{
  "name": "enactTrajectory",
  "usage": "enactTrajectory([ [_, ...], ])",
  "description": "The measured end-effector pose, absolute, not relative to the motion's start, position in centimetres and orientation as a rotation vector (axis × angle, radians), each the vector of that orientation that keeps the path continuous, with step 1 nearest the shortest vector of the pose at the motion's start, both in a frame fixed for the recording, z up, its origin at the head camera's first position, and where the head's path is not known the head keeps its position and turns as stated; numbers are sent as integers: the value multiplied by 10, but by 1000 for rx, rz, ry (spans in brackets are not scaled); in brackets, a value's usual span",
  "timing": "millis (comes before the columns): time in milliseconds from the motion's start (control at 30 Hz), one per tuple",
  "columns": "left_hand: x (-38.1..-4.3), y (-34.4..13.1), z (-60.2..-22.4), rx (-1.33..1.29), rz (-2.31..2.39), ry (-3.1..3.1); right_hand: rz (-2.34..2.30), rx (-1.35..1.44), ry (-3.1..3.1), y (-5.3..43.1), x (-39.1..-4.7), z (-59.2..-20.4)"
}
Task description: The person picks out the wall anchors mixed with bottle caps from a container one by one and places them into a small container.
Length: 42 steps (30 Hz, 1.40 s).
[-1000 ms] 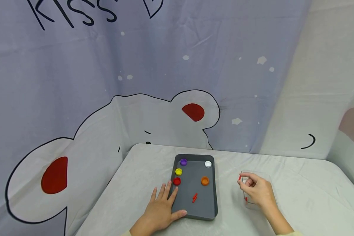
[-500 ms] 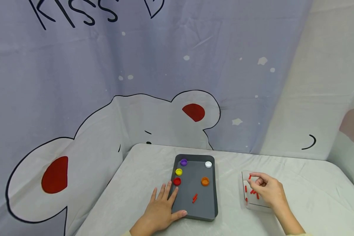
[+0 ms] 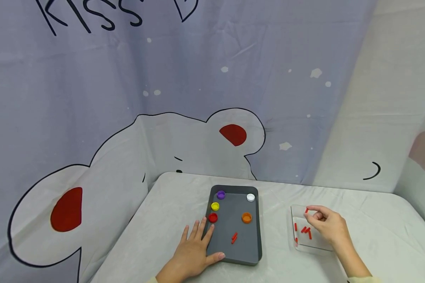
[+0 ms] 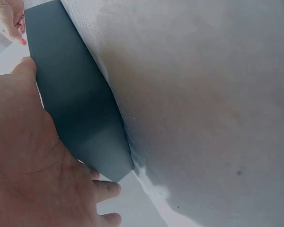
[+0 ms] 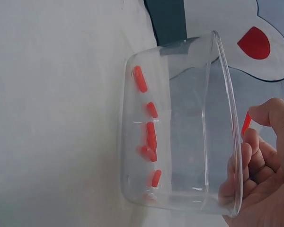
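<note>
My right hand (image 3: 328, 227) pinches a small red stick (image 5: 246, 123) between thumb and index finger, above the rim of a clear plastic box (image 3: 313, 248). Several more red sticks (image 5: 152, 135) lie on the bottom of that box. My left hand (image 3: 191, 253) rests with spread, straight fingers against the left side and near left corner of a dark grey tray (image 3: 246, 251). Two red sticks (image 3: 234, 237) lie together on the tray's near half. In the left wrist view the tray's outer wall (image 4: 80, 94) stands beside the palm.
Inside the tray are small round caps: purple (image 3: 221, 195), yellow (image 3: 215, 206) and red (image 3: 213, 217) along the left, white (image 3: 250, 197) and orange (image 3: 246, 217) on the right. A white cloth (image 3: 184, 196) covers the table, and a printed curtain (image 3: 198, 78) hangs behind it.
My right hand has moved rightward over the clear box with the red stick still pinched, uncovering sticks in the box. My left hand and the tray have stayed in place.
</note>
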State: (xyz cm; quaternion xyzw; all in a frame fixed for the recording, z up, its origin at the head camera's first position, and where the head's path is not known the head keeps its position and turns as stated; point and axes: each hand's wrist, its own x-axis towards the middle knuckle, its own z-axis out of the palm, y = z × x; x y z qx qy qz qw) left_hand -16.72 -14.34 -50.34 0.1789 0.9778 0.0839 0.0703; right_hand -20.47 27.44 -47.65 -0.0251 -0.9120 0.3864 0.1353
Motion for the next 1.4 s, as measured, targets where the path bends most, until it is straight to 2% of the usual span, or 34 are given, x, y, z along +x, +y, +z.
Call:
enactTrajectory([
  [433,-167,-144,-504,542,251,2949,1210,46,-2615,265,-206,-476],
  [900,-165,-145,-505,558,276,2957,1233,209,-2534,217,-202,-487],
  [1400,-165,-144,-503,556,274,2949,1302,248,-2525,175,-195,-485],
])
